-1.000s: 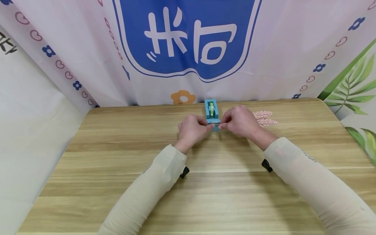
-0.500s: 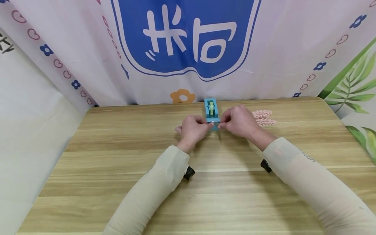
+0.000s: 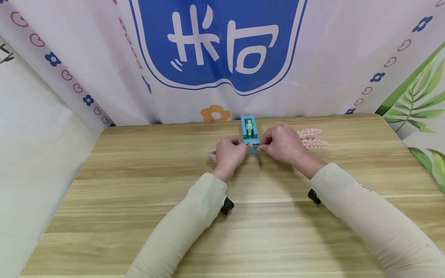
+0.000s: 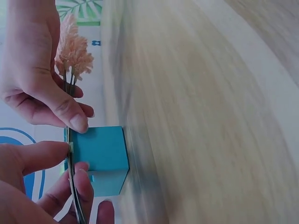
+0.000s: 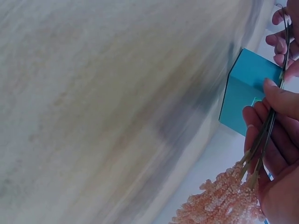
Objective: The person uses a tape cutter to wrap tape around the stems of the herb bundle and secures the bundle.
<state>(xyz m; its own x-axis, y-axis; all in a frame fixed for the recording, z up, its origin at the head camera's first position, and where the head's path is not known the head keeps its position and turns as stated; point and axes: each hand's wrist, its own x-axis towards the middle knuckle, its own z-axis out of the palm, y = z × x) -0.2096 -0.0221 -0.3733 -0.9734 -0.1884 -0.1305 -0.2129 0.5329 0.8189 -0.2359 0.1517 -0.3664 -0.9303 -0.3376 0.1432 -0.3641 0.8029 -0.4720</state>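
A small bunch of pink flowers (image 3: 311, 138) on thin dark green stems (image 5: 265, 140) is held across the front of a blue tape dispenser (image 3: 248, 135). My right hand (image 3: 283, 144) pinches the stems below the flower heads, which stick out to its right. Close by on the left, my left hand (image 3: 231, 153) pinches the lower stems between thumb and fingers. In the left wrist view, a small pale bit (image 4: 71, 147) shows on the stems at the left thumb tip. The dispenser carries a yellow-green tape roll (image 3: 249, 128).
The dispenser stands at the back edge of a wooden table (image 3: 271, 231), against a printed cloth backdrop (image 3: 174, 104). A black piece (image 3: 227, 205) sticks out at the left cuff, and another black piece (image 3: 314, 196) at the right cuff.
My left forearm and wrist have swung a little to the right, turning the left hand slightly. The right hand stays nearly where it was, with the stems still between both hands.
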